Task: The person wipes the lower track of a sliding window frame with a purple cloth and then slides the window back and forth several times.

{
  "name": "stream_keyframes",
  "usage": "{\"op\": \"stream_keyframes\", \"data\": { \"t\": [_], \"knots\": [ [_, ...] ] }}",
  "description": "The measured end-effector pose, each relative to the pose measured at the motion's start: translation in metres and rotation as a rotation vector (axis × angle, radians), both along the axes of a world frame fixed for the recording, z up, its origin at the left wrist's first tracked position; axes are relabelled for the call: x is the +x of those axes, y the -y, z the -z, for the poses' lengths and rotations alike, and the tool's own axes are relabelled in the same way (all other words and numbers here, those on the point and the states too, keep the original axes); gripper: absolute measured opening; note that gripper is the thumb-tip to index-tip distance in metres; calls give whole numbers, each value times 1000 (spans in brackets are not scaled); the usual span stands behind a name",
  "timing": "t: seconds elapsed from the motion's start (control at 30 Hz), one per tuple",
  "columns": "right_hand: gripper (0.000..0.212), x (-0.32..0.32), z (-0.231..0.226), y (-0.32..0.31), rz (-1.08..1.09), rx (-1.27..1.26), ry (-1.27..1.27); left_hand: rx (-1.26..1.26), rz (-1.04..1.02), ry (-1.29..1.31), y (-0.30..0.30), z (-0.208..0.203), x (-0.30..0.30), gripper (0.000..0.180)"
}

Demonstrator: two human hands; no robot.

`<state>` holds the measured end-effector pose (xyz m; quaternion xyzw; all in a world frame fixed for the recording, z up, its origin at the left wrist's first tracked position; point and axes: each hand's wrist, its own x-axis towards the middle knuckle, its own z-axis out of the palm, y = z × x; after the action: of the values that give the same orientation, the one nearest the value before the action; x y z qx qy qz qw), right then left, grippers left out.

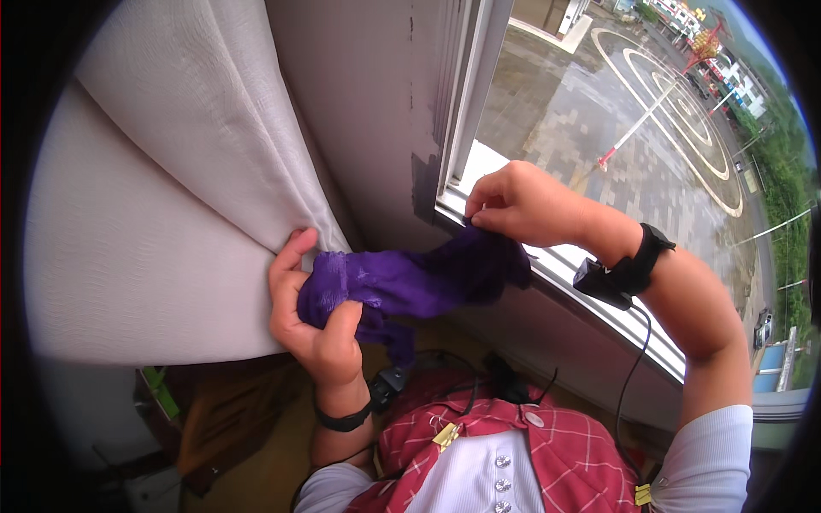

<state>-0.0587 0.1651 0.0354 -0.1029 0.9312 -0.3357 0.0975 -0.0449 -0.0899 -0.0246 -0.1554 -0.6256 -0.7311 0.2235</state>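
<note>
A purple cloth (402, 278) is stretched between my two hands in front of the window corner. My left hand (321, 321) grips its left end, the thumb pressed on the fabric, and a loose tail of cloth hangs below. The fingertips of this hand are beside the edge of a pale curtain (162, 214). Higher and to the right, my right hand (522, 201) pinches the other end between thumb and fingers, next to the window frame (457, 184). Whitish marks show on the cloth near my left hand.
The white window sill (633, 329) runs along my right, with a paved yard (564, 111) outside below. A black cable (637, 368) hangs from the band on my right wrist. Under the curtain stands a brown wooden item (231, 410).
</note>
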Motion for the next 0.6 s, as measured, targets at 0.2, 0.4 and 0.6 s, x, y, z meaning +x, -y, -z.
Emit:
{"op": "stream_keyframes", "data": {
  "t": [0.2,0.4,0.6],
  "knots": [
    [7,40,-15,-18,222,-397,256,-10,-14,-6,-5,-14,4,14],
    [8,89,-32,-28,254,-736,97,-114,72,114,-16,-39,22,21],
    [9,125,-47,-26,147,-915,-60,-88,380,119,-27,-67,30,47]
  ]
}}
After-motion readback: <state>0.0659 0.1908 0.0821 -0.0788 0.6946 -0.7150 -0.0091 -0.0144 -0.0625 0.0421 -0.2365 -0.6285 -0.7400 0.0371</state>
